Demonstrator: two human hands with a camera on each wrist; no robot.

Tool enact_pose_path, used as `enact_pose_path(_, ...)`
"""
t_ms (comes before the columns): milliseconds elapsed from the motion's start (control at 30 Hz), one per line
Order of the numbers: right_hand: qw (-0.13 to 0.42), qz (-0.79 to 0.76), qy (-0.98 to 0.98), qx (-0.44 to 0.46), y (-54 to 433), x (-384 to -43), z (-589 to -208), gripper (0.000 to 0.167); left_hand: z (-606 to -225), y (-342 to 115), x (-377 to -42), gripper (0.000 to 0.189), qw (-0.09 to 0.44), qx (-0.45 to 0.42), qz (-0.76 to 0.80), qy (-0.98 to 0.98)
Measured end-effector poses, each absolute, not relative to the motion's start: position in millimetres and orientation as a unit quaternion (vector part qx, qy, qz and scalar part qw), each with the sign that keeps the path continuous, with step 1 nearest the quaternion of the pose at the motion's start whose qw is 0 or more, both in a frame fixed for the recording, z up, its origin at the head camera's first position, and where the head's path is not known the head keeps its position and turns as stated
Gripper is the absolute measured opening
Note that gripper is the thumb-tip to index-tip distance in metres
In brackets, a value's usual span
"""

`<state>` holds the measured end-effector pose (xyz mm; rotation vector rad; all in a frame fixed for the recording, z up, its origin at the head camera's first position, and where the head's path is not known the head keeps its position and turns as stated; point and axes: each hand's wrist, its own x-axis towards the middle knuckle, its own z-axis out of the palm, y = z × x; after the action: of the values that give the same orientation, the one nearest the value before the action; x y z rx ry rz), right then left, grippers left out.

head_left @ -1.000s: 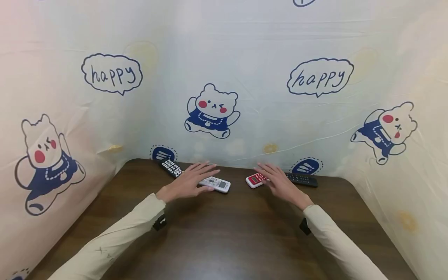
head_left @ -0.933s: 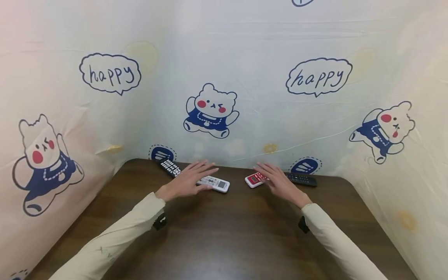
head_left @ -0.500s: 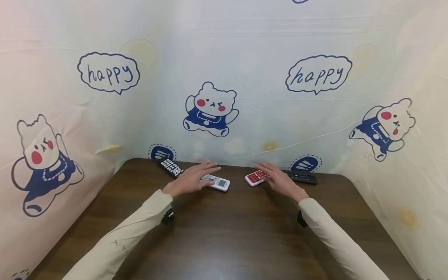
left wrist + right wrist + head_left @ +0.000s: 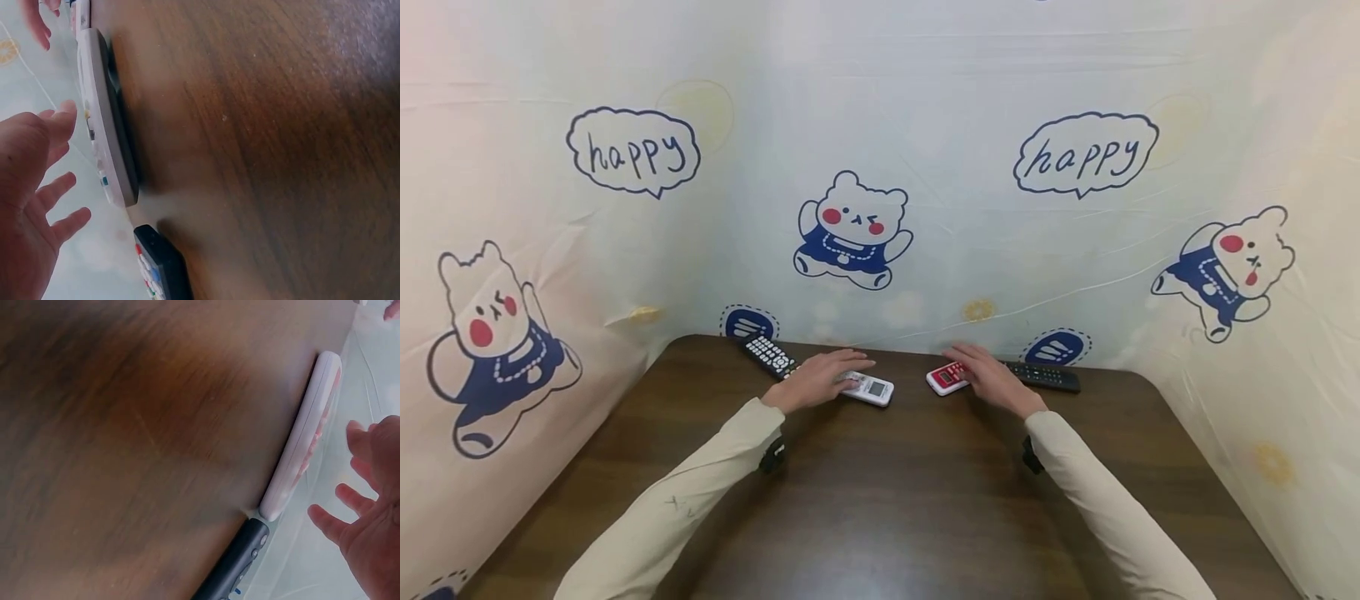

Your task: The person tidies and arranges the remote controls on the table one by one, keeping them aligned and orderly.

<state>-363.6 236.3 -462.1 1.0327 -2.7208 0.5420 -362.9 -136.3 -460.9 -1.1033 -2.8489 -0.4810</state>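
My L hand is just above the white remote, R hand just above the red remote; fingers loose & apart, gripping nothing. Both remotes are on the table, btwn the L black remote & R black remote. For a clean grab imo: thumbs on near edges, fingertips on far edges, squeeze sides, not btns. Go straight up, esp. R: red's end is v. close to black, can't tell if touching.
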Motion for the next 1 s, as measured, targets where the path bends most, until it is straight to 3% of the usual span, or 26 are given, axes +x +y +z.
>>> enact_pose_path(233,0.091,0.177,-0.908,0.367,236,-371,-464,0.050,-465,-135,-367,0.041,0.020,-0.354,-0.149,-0.923)
enact_pose_path(667,-0.017,0.173,-0.924,0.342,226,-380,-458,0.048,-464,-136,-368,0.035,-0.009,-0.323,-0.169,-0.931)
enact_pose_path(1000,-0.066,0.141,-0.935,0.320,221,-385,-450,0.044,-460,-135,-369,0.034,-0.027,-0.305,-0.199,-0.931)
